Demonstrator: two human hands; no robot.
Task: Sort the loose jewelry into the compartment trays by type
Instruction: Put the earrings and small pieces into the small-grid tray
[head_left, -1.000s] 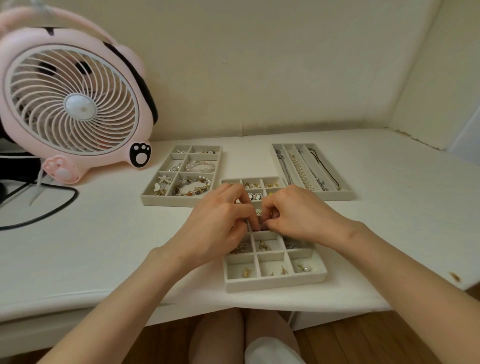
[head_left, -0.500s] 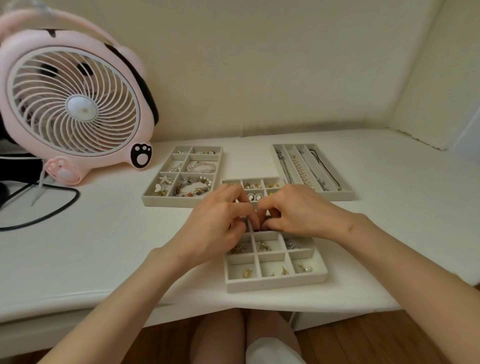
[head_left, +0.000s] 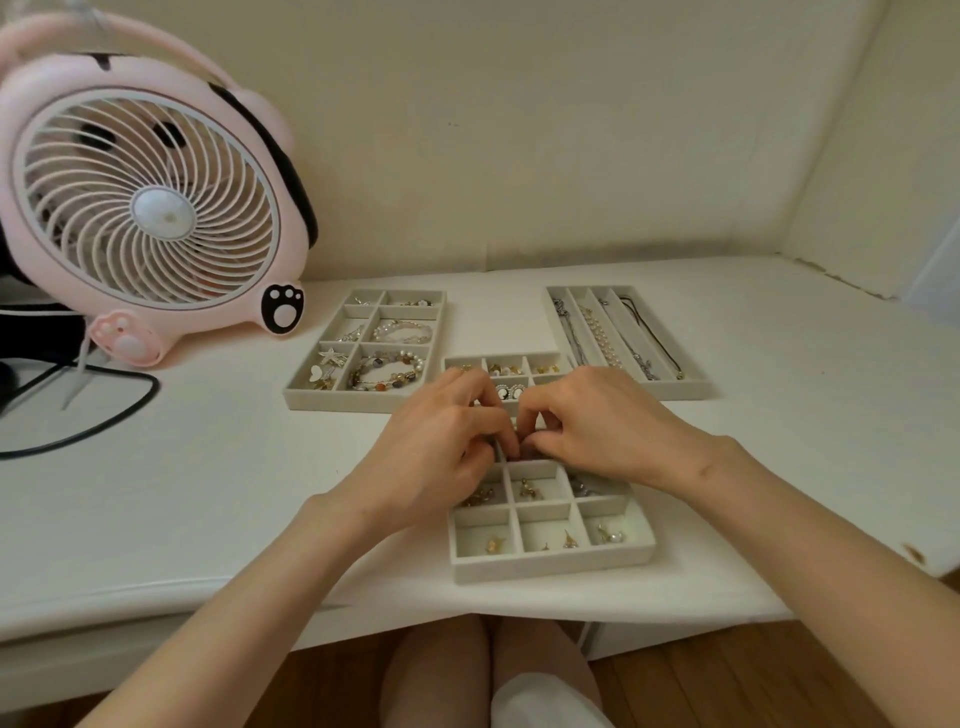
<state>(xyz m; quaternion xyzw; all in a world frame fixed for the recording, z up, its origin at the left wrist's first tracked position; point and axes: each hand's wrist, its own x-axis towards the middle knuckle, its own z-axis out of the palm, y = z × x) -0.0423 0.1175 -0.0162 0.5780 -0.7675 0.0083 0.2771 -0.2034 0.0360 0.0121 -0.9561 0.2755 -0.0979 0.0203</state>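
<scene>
Over the earring tray (head_left: 551, 565) at 6 o'clock on the table (head_left: 208, 493), left hand (head_left: 441, 447) and right hand (head_left: 597, 423) curl fingertip to fingertip, contents indiscernible; any tiny piece fumbled there would likely drop into a wrong compartment or roll off the near edge.

- Earring tray (head_left: 550, 566), bracelet tray (head_left: 311, 401) and necklace tray (head_left: 693, 387): matt grey, felt-like, no shine.
- Earrings (head_left: 493, 544): small gold-toned metal, glinting.
- Pearl necklace (head_left: 602, 338): smooth, glossy cream beads.
- Bracelets (head_left: 387, 371): polished beads, some pale, some amber-brown.
- Fan (head_left: 249, 130): smooth pink plastic, slightly glossy; white plastic grille.
- Bench (head_left: 182, 493): white, smooth, satin sheen; one small brown chip near its right edge.
- Cable (head_left: 104, 431): black, matt.
- Floor (head_left: 727, 675): brown wood with visible grain.
</scene>
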